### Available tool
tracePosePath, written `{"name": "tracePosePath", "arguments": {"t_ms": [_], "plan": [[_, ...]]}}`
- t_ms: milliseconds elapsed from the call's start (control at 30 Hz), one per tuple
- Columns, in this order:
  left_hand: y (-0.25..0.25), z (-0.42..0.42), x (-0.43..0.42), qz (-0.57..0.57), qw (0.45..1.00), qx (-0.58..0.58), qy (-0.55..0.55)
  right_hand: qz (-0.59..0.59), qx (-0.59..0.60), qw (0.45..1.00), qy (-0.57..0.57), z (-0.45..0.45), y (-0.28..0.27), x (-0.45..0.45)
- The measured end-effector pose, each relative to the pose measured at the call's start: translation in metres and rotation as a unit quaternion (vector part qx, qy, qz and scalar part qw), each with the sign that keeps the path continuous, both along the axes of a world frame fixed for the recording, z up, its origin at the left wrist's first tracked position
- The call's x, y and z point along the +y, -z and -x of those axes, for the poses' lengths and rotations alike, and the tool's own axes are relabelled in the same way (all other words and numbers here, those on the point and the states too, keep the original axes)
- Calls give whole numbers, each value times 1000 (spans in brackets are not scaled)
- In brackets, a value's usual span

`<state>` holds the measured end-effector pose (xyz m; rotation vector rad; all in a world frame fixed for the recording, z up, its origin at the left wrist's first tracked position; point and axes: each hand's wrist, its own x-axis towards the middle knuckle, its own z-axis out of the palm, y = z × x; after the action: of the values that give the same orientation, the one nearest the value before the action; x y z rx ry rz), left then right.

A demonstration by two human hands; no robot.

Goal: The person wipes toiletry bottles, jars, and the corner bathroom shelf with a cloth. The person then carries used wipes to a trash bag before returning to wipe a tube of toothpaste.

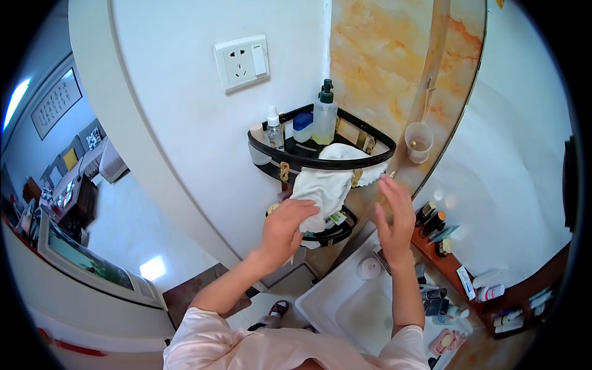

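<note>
White rumpled cloth (pixel 322 190) overhangs a black corner shelf's front edge (pixel 297 161); left fingers (pixel 303 211) touch it, grip unclear; right fingers (pixel 396 196) apart. Tugging could topple the clear pump bottle (pixel 325 117).

L arm (pixel 228 282): out fwd, slanting inward.
L hand (pixel 283 227): below front edge of upper shelf (pixel 327 164), back up; fingers tog., sl. bent, tips twd R; grip unclear.
R arm (pixel 407 296): fwd, nr. straight.
R hand (pixel 398 217): just below shelf's R front corner, fingers fwd, sl. curved; thumb apart.
</note>
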<state>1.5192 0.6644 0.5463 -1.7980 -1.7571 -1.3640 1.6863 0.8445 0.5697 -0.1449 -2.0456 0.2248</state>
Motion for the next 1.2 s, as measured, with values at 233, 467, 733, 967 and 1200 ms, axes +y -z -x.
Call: {"name": "tracePosePath", "arguments": {"t_ms": [233, 467, 733, 967, 1200], "plan": [[45, -28, -24, -33, 889, -408, 203, 79, -132, 982, -109, 15, 7, -53], [57, -16, -83, -64, 852, -498, 149, 59, -210, 965, -146, 6, 21, -74], [65, 50, -98, 16, 873, -480, 88, 254, -219, 934, -122, 9, 17, -92], [74, 64, -87, -157, 976, -149, -29, 399, -156, 896, -113, 24, 26, -97], [76, 24, -62, -17, 896, -381, 229, 343, -164, 905, -191, 57, 6, -136]]}}
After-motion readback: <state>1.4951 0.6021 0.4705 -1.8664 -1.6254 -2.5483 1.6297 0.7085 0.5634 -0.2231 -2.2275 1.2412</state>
